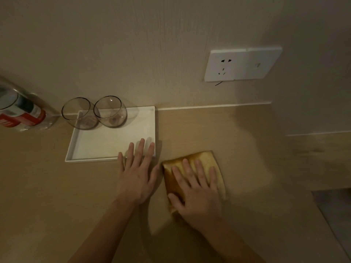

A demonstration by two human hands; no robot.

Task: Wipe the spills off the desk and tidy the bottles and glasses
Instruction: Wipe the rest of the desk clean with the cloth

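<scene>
Step in hand: wiping looked under way; the right hand (197,194) lay flat, fingers straight and spread, pressing the cloth (201,164) onto the bench (247,141).
Left hand: the left hand (137,173) was flat and open, gripping nothing, its fingertips over the near right corner of the tray (106,145).
Cloth: yellow and folded, it sat under the right hand, just right of the left hand and the tray.
Spills: none could be made out in the dim light, so how much of the bench was already wiped could not be told.
Done so far, as judged: the glasses stood together at the tray's far left corner, well beyond the left hand, which looked tidy.
Left to do, as judged: the bottle (22,109) stood off the tray, far to the left of both hands at the frame edge, so it probably wanted placing; the bench right of the cloth likely wanted wiping too.
Glasses: two, the left glass (79,113) and the right glass (111,112), both upright, empty and touching or nearly so.
Bottles: one in view, clear with a red label, partly cut off.
Trays: one, white.
Cloths: one.
Hands: two, both bare.
Socket: one white socket (241,64) on the wall beyond the right hand.
</scene>
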